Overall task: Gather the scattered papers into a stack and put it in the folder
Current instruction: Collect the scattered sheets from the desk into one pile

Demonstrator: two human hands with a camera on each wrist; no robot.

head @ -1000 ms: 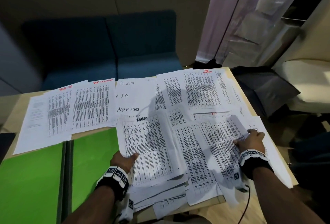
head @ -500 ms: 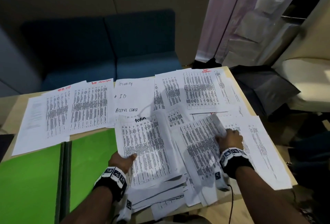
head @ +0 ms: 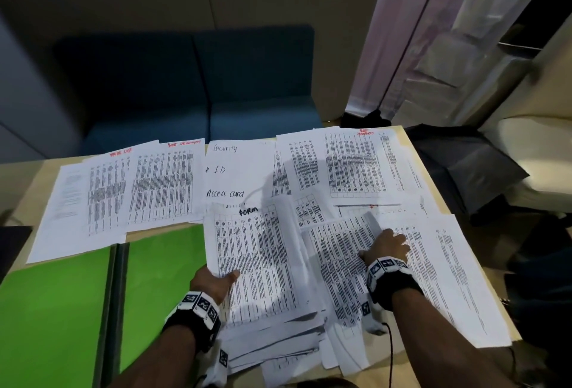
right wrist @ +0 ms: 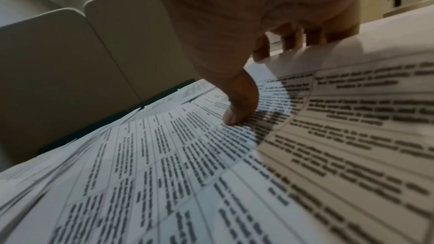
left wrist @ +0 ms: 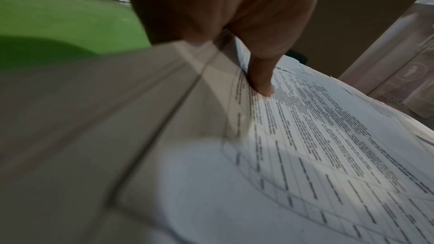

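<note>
White printed papers cover the wooden table [head: 29,189]. A loose pile [head: 260,267] lies at the near middle. My left hand [head: 215,282] grips the pile's left edge, thumb [left wrist: 260,75] on top and fingers underneath. My right hand [head: 387,248] pinches printed sheets [head: 337,254] to the right of the pile. Its thumb [right wrist: 239,108] presses on top and the fingers curl under a raised edge. The green folder [head: 62,310] lies open at the near left. More sheets lie at the far left [head: 108,189], far middle [head: 235,171], far right [head: 349,164] and near right [head: 448,279].
A blue sofa [head: 201,87] stands beyond the table's far edge. To the right are a dark bag [head: 458,164] and a cream chair [head: 532,146]. A dark object [head: 12,242] sits at the table's left edge. Pile sheets overhang the near edge.
My right hand has slid left from the right-hand sheets toward the pile, dragging sheets with it and buckling them upward. The left hand has kept its hold on the pile.
</note>
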